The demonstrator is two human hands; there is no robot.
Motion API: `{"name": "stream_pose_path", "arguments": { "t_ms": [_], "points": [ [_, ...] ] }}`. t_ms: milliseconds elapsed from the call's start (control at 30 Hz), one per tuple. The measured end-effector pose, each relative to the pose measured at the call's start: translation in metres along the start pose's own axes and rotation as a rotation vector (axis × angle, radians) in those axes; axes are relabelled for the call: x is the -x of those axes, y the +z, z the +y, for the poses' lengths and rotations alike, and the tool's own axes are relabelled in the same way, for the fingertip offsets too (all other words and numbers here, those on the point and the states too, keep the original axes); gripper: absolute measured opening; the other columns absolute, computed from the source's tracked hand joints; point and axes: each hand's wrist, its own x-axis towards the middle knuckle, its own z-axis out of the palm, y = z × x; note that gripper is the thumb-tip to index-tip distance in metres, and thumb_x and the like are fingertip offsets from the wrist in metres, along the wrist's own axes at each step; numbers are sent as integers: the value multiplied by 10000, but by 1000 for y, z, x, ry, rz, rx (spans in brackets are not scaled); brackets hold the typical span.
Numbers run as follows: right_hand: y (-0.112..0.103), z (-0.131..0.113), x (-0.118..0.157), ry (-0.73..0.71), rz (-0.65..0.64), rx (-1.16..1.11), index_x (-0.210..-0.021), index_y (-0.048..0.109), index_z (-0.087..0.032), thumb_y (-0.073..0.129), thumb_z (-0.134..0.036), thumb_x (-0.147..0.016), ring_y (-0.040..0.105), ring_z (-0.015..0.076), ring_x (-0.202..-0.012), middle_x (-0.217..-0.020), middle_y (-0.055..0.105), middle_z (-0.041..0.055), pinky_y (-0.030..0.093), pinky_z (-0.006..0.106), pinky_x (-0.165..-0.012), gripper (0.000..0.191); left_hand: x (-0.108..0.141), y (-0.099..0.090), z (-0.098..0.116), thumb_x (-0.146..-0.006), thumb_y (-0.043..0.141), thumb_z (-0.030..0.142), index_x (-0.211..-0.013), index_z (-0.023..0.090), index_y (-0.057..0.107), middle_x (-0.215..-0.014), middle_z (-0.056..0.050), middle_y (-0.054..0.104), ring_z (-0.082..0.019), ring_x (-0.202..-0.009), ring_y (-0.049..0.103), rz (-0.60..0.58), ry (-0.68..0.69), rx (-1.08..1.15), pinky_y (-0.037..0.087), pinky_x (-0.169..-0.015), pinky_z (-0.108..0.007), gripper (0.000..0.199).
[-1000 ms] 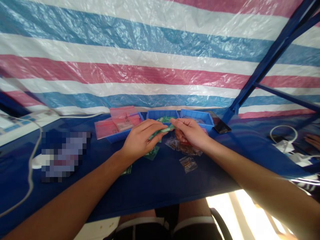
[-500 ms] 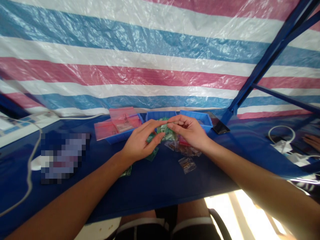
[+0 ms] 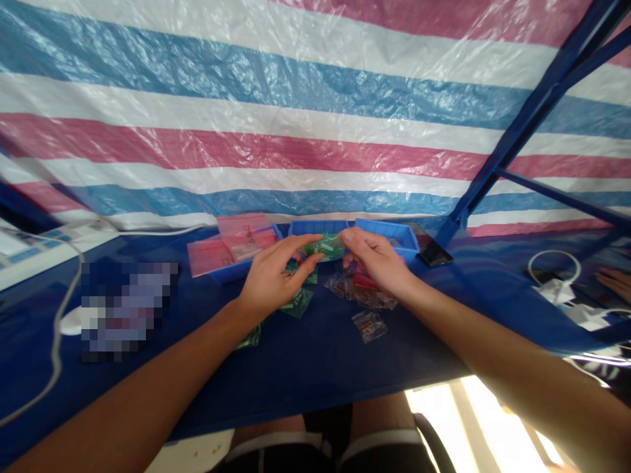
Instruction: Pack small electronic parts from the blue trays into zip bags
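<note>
- I see the left hand (image 3: 276, 282) and the right hand (image 3: 374, 263) pinching a small green plastic bag (image 3: 325, 247), fingers closed on it from both ends
- The bag hangs just in front of a blue plastic tray (image 3: 318, 227)
- A small clear bag of brown parts (image 3: 369, 326) lies nearby on the navy table cover (image 3: 315, 368)

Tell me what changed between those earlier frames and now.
The green plastic bag has come up from under the fingers and is now pinched by its ends between the left hand and the right hand, in front of the blue bins. The bins, red bags and clear bags stayed put.
</note>
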Motion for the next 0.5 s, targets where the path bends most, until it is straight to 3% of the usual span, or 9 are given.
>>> {"name": "stream_pose_path", "arguments": {
  "t_ms": [133, 267, 333, 500],
  "points": [
    [2, -2, -1, 2, -66, -86, -1037, 775, -223, 891, -530, -859, 655, 155, -752, -919, 755, 9, 553, 297, -708, 373, 2, 0, 0, -1037, 740, 334, -1463, 208, 641, -1078, -39, 783, -135, -812, 721, -77, -48, 20, 604, -834, -258, 455],
    [1, 2, -2, 71, -25, -207, -1230, 736, -252, 933, -500, -814, 590, 127, -609, -760, 694, -51, 532, 278, -610, 524, -2, 0, -2, -981, 801, 401, -1477, 213, 628, -1451, -163, 647, -277, -1254, 688, -145, 36, 79, 627, -984, -382, 558],
    [1, 5, -3, 117, -1, -263, -1250, 736, -258, 947, -497, -795, 562, 116, -579, -734, 672, -62, 528, 273, -596, 556, -3, 0, -3, -964, 822, 375, -1406, 226, 682, -1511, -170, 604, -308, -1383, 619, -120, 125, 91, 607, -1059, -426, 487],
    [1, 9, -3, 187, -33, -217, -1004, 796, -216, 854, -633, -859, 612, 138, -633, -804, 715, 13, 493, 273, -565, 446, -3, 0, -5, -1050, 685, 200, -1286, 214, 741, -1238, -108, 763, -211, -1133, 734, -63, 168, 94, 602, -1010, -357, 243]
  ]
}}
